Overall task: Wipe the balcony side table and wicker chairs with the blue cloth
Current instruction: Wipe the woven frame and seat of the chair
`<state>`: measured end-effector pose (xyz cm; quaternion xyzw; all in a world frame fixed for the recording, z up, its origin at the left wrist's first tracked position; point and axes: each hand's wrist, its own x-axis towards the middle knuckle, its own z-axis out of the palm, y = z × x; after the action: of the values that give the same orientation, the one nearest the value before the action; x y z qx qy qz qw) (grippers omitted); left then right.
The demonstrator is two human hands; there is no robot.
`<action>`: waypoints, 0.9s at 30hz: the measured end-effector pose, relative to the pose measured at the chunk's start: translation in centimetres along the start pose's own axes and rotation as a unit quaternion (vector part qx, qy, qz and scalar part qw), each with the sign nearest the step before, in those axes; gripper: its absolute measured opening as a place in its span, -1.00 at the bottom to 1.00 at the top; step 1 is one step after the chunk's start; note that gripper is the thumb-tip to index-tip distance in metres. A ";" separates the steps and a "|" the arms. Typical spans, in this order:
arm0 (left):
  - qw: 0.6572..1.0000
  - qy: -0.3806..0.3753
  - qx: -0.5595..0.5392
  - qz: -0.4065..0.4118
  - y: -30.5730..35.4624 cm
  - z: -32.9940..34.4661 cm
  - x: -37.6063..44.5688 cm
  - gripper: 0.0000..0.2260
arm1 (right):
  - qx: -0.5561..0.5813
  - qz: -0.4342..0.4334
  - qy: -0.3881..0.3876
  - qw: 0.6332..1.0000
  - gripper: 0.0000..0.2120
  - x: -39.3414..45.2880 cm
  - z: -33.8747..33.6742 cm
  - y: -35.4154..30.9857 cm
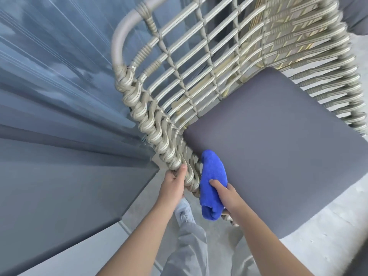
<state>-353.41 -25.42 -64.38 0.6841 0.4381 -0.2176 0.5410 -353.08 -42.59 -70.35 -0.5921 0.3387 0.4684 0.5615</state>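
Blue cloth (213,184), pinched in your right hand (229,198), wipes the wicker chair (159,124) arm; your left hand (175,182) grips the weave at nine o'clock; next, sweep toward twelve.

Both forearms are bare to the lower edge of the picture, with no sleeve, watch or ring showing on the left hand (175,181) or the right hand (229,195). Below the wicker chair (199,66), the person wears loose light grey trousers (189,250), creased at the knee, and a pale grey shoe (184,211) with faint markings.
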 end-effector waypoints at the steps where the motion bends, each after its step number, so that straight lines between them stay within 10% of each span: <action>1: 1.000 0.006 0.010 0.009 0.3 -0.4 -0.1 -0.50 | -0.007 -0.008 0.007 1.000 -0.60 -0.1 -0.3 -0.2; 4: 0.995 0.070 0.014 0.067 2.7 -2.7 0.6 -0.33 | -0.034 -0.064 0.037 0.997 -0.38 -0.4 -0.8 -1.3; 9: 0.981 0.113 0.016 0.154 8.9 -5.9 2.0 -0.72 | -0.004 -0.137 0.027 0.990 -0.65 -1.7 0.5 -5.3; 17: 0.964 0.185 0.015 0.189 16.5 -9.5 4.1 -0.40 | 0.043 -0.239 0.030 0.970 -0.77 -3.9 4.1 -12.1; 27: 0.880 0.232 0.193 0.368 30.3 -11.2 6.4 -0.51 | 0.101 -0.374 0.041 0.921 -0.76 -6.2 8.1 -20.3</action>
<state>-326.74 -13.58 -49.13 0.9178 0.2171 0.0814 0.3224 -337.76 -32.61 -56.96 -0.6345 0.1614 0.1630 0.7381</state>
